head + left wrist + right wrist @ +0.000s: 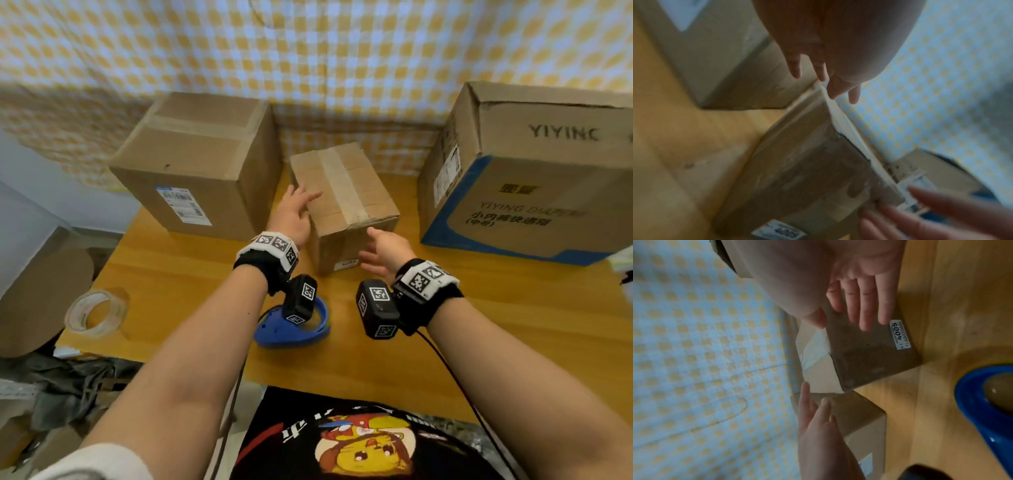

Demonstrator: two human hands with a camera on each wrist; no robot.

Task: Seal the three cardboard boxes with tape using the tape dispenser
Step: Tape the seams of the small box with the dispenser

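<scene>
A small cardboard box (346,198) stands mid-table with a strip of clear tape over its top seam. My left hand (296,210) reaches along its upper left edge with straight fingers and holds nothing. My right hand (382,251) is spread flat in front of the near face, by the 4005 label (900,334); whether either hand touches the box is unclear. The blue tape dispenser (291,329) lies on the table below my left wrist. In the wrist views both palms (818,68) (863,305) flank the small box (807,162) (869,356).
A taped big brown box (198,164) stands at the back left, and a bigger printed box (534,178) at the right. A loose roll of clear tape (96,313) lies near the wooden table's (479,325) left edge. A checked cloth hangs behind.
</scene>
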